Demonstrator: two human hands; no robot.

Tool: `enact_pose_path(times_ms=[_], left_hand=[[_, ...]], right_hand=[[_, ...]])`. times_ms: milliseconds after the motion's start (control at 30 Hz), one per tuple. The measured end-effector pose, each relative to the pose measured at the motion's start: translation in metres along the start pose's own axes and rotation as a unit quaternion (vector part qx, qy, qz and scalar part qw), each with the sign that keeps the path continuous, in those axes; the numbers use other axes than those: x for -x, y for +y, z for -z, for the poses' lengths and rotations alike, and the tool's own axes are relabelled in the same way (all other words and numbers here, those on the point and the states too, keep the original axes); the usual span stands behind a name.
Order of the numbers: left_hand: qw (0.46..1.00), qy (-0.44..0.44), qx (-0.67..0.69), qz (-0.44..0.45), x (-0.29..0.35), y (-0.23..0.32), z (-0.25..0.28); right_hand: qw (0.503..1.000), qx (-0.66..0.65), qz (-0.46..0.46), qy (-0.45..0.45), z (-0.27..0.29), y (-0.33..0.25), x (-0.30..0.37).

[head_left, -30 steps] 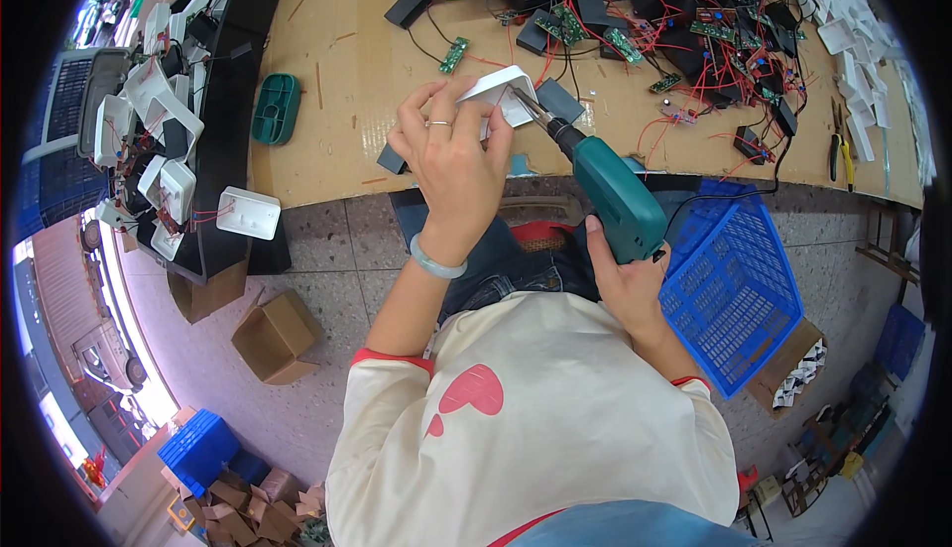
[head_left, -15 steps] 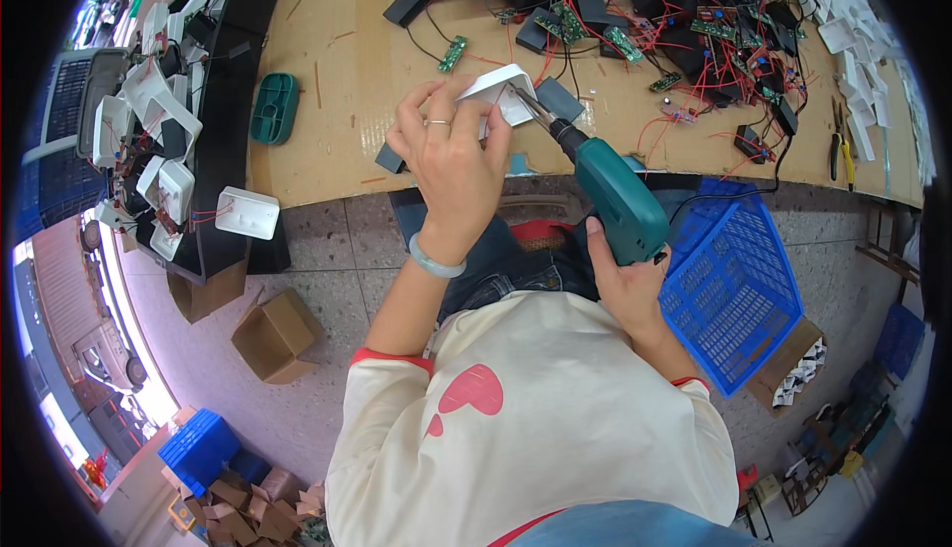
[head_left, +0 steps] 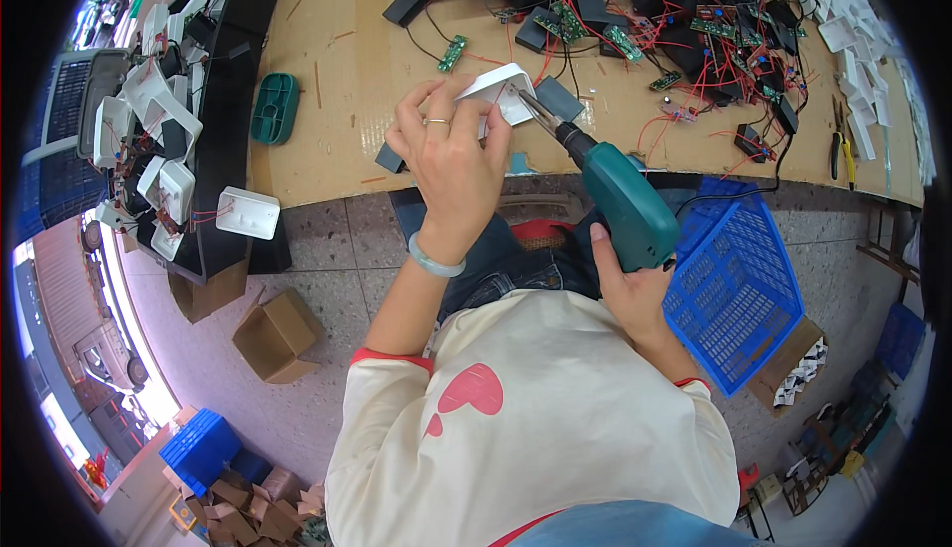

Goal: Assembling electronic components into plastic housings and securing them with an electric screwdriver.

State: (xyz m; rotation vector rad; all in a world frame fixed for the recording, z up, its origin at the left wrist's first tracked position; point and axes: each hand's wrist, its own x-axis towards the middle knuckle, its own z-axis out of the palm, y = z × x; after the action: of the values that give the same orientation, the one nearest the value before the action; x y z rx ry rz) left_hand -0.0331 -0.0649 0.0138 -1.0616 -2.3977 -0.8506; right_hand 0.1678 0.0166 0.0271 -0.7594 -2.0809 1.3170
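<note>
Near the table's front edge my left hand [head_left: 454,150] is closed on a white plastic housing [head_left: 503,94], which is tilted with its open side toward the tool. My right hand [head_left: 635,294] grips the handle of a green electric screwdriver [head_left: 630,200]. The screwdriver's tip reaches into the housing; whether it touches a screw is too small to tell. A black flat box [head_left: 559,99] lies just beyond the tip. Close by, another black box [head_left: 390,158] lies partly behind my left hand. A small green circuit board [head_left: 453,54] on a wire rests farther back.
Tangled red wires, boards and black boxes [head_left: 684,46] heap at the back right, with white housings [head_left: 858,71] beyond. Pliers [head_left: 848,155] lie at the right edge. A green tray [head_left: 275,109] and a black bin [head_left: 223,81] of wired housings stand left. A blue basket [head_left: 734,294] is at my right.
The screwdriver and my right hand have shifted slightly to the right and back toward me. My left hand and the white housing hold still.
</note>
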Motion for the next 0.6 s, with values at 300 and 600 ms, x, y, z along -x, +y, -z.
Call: enact_pose_path(times_ms=[300,600], left_hand=[[1.0,-0.002,-0.005,-0.004,-0.001,0.001,0.001],[1.0,-0.013,-0.013,0.001,0.0,0.002,0.004]], right_hand=[[0.998,-0.059,-0.013,-0.008,0.016,0.008,0.013],[0.998,-0.062,-0.009,-0.005,0.019,0.005,0.015]])
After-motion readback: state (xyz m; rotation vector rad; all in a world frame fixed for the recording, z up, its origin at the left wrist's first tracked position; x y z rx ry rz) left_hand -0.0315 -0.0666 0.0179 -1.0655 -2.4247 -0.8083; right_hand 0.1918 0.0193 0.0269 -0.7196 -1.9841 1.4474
